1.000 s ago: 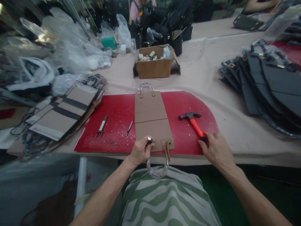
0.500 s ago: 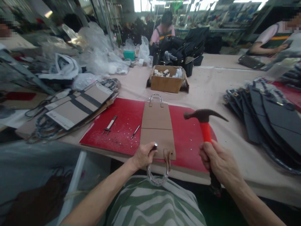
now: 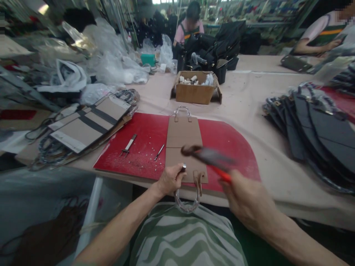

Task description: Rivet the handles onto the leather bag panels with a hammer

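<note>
We have the panel (image 3: 181, 142) flat on the mat (image 3: 230, 144), its far handle (image 3: 182, 108) seemingly fixed, the near handle's (image 3: 188, 209) right tab (image 3: 198, 178) loose and apparently left to fasten, our left hand (image 3: 170, 181) clenching a punch (image 3: 184, 167), our right hand (image 3: 246, 194) gripping the hammer (image 3: 209, 155).

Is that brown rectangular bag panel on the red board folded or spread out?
Spread out: the brown rectangular bag panel lies flat on the red board, its looped, clear-wrapped handles at opposite ends.
</note>
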`<state>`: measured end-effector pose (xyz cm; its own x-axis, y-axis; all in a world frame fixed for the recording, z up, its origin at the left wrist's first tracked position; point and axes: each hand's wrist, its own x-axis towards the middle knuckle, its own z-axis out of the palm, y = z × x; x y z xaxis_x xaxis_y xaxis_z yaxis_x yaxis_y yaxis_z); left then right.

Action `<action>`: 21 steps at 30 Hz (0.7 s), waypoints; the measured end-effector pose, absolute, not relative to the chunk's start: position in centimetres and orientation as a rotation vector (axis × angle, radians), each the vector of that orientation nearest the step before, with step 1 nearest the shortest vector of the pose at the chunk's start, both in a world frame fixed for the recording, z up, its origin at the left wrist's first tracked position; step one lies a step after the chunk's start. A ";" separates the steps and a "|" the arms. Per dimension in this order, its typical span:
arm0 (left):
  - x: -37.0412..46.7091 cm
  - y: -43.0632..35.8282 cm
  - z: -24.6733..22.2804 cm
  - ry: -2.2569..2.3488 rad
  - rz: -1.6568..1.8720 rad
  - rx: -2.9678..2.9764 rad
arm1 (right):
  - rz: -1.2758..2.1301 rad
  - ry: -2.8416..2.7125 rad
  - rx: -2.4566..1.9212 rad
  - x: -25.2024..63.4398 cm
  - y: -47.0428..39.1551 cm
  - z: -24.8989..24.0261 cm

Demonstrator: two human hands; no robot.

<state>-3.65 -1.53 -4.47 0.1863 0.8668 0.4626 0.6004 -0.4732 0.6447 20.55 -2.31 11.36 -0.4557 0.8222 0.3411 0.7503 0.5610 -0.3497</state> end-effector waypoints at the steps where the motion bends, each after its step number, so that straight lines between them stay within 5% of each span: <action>1: -3.7 -1.6 -4.5 1.390 1.165 2.161 | 0.252 -2.437 -1.279 20.7 -2.2 10.8; 9: -3.6 -1.7 -4.4 1.398 1.151 2.115 | 0.799 -2.160 -1.709 25.3 2.3 5.3; 13: -3.7 -1.6 -4.5 1.394 1.147 2.127 | 0.467 -2.132 -2.058 27.4 3.9 2.3; 17: -3.8 -1.6 -4.6 1.417 1.130 2.128 | 0.052 -2.163 -1.854 25.5 2.4 1.4; 21: -3.7 -1.6 -4.7 1.401 1.147 2.101 | 0.569 -2.141 -1.537 20.9 0.1 0.7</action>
